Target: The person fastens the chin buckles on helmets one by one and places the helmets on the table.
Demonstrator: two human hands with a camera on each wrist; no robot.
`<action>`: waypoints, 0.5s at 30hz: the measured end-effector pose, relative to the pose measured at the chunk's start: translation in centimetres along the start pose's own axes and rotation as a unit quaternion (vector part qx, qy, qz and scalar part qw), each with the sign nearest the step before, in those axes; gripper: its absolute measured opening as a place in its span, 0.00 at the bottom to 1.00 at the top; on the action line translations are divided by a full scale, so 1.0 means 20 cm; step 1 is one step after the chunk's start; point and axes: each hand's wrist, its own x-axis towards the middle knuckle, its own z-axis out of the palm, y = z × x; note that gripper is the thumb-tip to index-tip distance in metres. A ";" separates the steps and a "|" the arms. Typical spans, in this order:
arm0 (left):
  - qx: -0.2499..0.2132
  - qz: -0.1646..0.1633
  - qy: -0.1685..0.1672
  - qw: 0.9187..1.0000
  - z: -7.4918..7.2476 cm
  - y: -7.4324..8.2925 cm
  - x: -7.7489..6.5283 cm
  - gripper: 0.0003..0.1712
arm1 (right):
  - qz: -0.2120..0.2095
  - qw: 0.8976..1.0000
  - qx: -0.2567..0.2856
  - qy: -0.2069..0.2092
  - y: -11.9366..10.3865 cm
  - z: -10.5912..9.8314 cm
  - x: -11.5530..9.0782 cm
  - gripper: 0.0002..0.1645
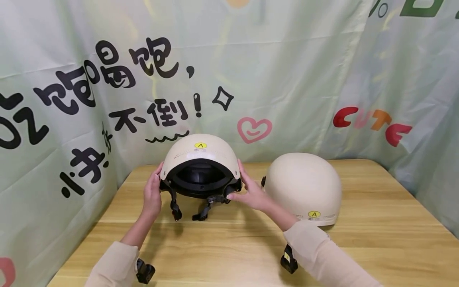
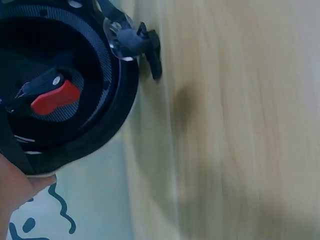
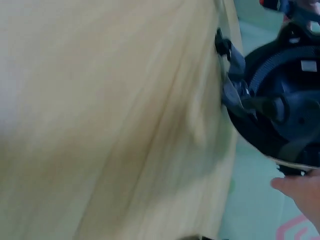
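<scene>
A cream helmet (image 1: 215, 150) with a yellow "A" sticker is held up over the table, its dark padded opening facing the head camera. My left hand (image 1: 152, 193) grips its left side and my right hand (image 1: 252, 193) its right side, the right thumb by the lower edge. Black chin straps (image 1: 174, 207) dangle below the helmet. In the left wrist view a red buckle piece (image 2: 56, 97) shows inside the dark liner. A second cream helmet (image 1: 305, 185) stands on the table to the right, beyond my right forearm, dome upward.
The wooden table (image 1: 215, 255) reaches back to a pale printed curtain (image 1: 294, 79) with dark lettering and a pink heart. Small black wrist cameras (image 1: 145, 272) hang by both sleeves. Soft shadows fall on the wood beneath the arms.
</scene>
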 end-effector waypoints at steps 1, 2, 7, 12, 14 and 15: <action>0.007 0.000 -0.004 1.000 0.00 0.00 0.00 0.28 | 0.000 1.000 -0.002 0.005 0.00 0.01 0.00 0.67; 0.014 -0.001 -0.010 1.000 0.00 0.00 0.00 0.29 | 0.005 1.000 -0.010 0.012 0.01 0.02 0.00 0.69; 0.035 0.015 -0.042 0.998 -0.03 -0.05 -0.01 0.29 | 0.029 0.998 -0.049 0.038 0.03 0.06 0.01 0.69; 0.015 -0.008 -0.076 0.997 -0.05 -0.09 -0.02 0.30 | -0.007 0.998 0.006 0.065 0.07 0.08 0.04 0.62; -0.006 -0.038 -0.084 0.996 -0.04 -0.10 -0.03 0.32 | -0.021 0.997 0.009 0.078 0.09 0.08 0.05 0.62; -0.016 -0.053 -0.086 0.995 -0.04 -0.10 -0.03 0.33 | -0.023 0.996 0.007 0.087 0.09 0.09 0.05 0.62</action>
